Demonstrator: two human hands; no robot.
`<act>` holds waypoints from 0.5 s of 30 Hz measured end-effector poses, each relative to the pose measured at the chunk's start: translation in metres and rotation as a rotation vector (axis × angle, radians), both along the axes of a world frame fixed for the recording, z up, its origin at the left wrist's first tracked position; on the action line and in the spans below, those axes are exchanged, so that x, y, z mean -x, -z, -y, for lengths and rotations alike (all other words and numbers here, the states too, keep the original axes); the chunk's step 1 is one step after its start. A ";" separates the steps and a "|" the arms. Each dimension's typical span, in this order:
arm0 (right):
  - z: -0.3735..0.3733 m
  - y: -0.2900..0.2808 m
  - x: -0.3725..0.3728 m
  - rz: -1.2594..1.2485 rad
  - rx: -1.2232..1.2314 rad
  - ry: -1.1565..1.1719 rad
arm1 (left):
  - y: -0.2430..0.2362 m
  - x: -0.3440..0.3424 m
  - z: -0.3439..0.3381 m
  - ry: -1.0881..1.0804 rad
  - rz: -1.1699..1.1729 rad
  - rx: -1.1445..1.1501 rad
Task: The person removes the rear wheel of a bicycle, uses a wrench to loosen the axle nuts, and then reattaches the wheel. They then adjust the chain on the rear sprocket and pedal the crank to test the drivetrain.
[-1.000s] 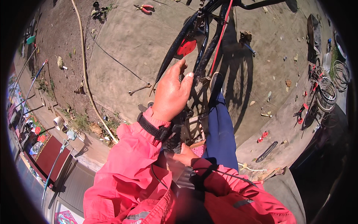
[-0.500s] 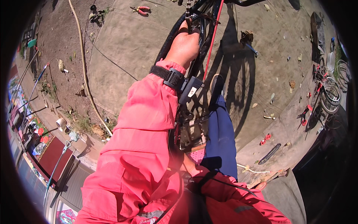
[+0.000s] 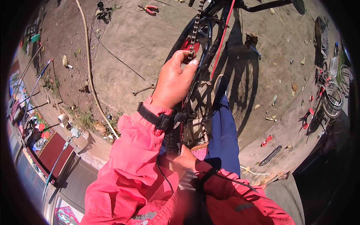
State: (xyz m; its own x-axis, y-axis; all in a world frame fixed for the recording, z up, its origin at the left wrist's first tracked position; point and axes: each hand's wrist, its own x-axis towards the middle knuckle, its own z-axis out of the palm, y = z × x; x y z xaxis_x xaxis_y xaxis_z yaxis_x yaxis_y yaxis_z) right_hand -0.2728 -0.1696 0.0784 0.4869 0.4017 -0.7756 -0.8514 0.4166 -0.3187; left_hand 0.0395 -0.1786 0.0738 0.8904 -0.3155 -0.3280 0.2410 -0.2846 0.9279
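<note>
Left hand (image 3: 173, 80) has pulled back from the upper-centre tubes to mid-picture since half a second ago; chain (image 3: 194, 30) now runs down to its fingertips. Chain sits upper centre, over the black bicycle frame (image 3: 182, 36) and a red part (image 3: 196, 46). Grip: left thumb and forefinger pinching the links where the visible run stops, likely to keep them drawn straight and off the tubes. Right hand (image 3: 185, 158), lower centre, is at the knobbly tyre (image 3: 173, 140), probably steadying it; fingers partly hidden, can't tell if clenched. Pliers (image 3: 148, 9) at upper left, wrench (image 3: 143, 90) left of centre, both on the ground, seemingly parked nearby for use.
</note>
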 end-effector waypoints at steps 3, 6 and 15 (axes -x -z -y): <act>0.008 -0.009 -0.002 -0.084 0.042 0.008 | -0.022 0.010 -0.017 0.061 0.049 -0.075; 0.012 -0.011 -0.010 -0.089 -0.001 -0.078 | -0.031 0.011 -0.028 0.078 -0.005 0.001; 0.025 -0.035 -0.049 -0.098 -0.058 -0.243 | -0.066 0.056 -0.061 -0.039 -0.323 0.154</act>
State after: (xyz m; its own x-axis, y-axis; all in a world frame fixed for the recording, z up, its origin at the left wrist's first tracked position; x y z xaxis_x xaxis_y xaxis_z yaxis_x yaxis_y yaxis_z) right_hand -0.2233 -0.1949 0.1138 0.2943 0.5426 -0.7868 -0.9544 0.2109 -0.2115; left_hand -0.0162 -0.1180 0.1394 0.7607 -0.3510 -0.5461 0.5371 -0.1322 0.8331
